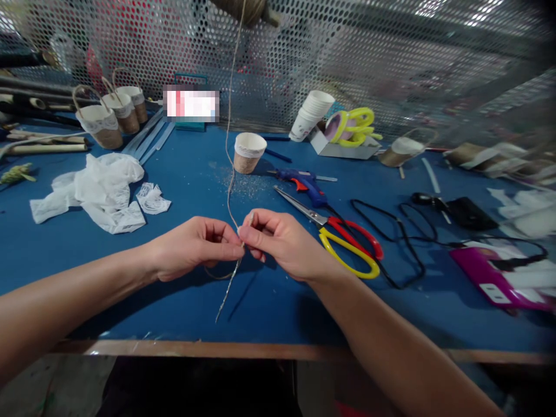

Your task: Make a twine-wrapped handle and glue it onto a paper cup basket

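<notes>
Both hands meet over the blue table [186, 324] near its front edge. Left hand [195, 246] and right hand [282, 240] each pinch a thin stick [230, 286] plus the twine [229, 145], fingertips clamped at 1 spot. Twine runs up to a spool [247, 8] overhead. Stick angles down-left, lower end free. Scissors [339, 234] lie just right of the right hand, glue gun [306, 182] and paper cup [248, 152] behind.

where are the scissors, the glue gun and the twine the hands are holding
scissors [347, 246], head view, on the yellow handle
glue gun [306, 180], head view, on its blue body
twine [229, 156], head view, on the hanging strand
</notes>
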Tool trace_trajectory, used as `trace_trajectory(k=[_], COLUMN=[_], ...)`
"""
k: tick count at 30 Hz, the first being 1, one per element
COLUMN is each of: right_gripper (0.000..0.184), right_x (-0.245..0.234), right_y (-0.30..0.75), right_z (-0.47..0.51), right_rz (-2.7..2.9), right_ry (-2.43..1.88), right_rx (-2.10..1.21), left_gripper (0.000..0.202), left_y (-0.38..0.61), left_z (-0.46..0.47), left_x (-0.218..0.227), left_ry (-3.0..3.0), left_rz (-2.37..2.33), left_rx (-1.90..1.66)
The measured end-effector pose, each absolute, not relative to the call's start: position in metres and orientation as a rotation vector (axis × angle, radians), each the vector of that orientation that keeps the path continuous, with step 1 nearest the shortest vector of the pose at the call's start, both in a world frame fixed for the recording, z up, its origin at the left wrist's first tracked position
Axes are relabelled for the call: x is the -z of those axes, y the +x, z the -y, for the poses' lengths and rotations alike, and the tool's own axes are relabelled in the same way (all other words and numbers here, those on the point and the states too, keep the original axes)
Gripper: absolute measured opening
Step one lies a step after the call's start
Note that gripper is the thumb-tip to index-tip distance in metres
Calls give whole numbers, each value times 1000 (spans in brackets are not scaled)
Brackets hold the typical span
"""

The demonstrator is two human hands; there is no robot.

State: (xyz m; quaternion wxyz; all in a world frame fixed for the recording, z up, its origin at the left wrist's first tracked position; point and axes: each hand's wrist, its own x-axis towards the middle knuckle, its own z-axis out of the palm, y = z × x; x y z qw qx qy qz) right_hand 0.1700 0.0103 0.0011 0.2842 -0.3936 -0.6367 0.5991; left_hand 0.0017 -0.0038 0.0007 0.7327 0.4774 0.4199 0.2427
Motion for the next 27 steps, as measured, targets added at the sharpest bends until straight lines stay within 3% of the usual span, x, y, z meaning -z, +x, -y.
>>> trace_trajectory(k=[21, 27], right_gripper=[24, 22], right_x=[-3, -1], right_y=[166, 167], right_z=[-8, -8], right_rz=[1864, 1725], right_ry=[-1250, -1100], right_rx=[-1362, -1582], left_gripper=[20, 17], left_y=[3, 2], left_z=[5, 4], left_x=[2, 2], left_ry=[1237, 1128], left_rz=[-1057, -975], left_rx=[-560, -548])
